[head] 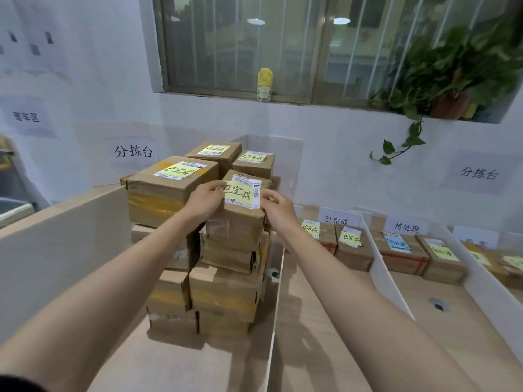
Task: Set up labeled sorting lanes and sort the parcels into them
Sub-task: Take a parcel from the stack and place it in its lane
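Note:
A brown cardboard parcel (236, 222) with a yellow handwritten note on its white shipping label tops a stack of parcels (215, 292) in the leftmost lane. My left hand (205, 198) grips its upper left edge, fingers curled over the top. On the upper right edge my right hand (276, 206) grips the parcel too. Three more yellow-noted parcels (172, 188) sit on the stack behind. To the right, white dividers (387, 281) form lanes with paper labels (336, 220) at the back, holding noted parcels (352, 247).
A white wall board (56, 250) bounds the left lane. Paper signs (133, 151) hang on the wall. A yellow bottle (265, 84) and a potted plant (452, 80) stand on the window sill. Round cable holes (438, 305) mark the wooden table.

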A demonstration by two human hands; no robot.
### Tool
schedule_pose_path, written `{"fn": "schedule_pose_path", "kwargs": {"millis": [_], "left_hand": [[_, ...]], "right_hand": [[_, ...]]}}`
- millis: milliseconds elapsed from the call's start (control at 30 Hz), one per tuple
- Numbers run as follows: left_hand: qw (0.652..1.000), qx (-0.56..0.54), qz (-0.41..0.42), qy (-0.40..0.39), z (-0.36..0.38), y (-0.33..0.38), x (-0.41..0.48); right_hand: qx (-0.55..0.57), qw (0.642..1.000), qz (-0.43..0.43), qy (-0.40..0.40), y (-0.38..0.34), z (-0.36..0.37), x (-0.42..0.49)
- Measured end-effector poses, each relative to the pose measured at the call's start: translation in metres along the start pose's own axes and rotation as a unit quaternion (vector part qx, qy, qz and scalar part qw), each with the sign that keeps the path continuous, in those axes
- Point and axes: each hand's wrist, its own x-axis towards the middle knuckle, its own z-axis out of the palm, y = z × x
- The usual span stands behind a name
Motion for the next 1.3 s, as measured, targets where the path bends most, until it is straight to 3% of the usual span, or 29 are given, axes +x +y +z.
{"fn": "schedule_pose_path", "kwargs": {"millis": [300,833,1300], "left_hand": [[0.997,-0.063,0.045,-0.005,0.027,0.028,-0.008],[0.987,-0.092,0.057,-0.119,0.136,0.042,-0.017],[0.979,-0.097,-0.032,-0.178,0.247,-0.002,0.024]], "right_hand": [[0.045,0.996,-0.033,0.074,-0.006,-0.034,-0.006],[0.054,0.979,0.026,0.193,0.034,-0.133,-0.023],[0.026,0.969,0.104,0.223,0.131,-0.18,0.039]]}}
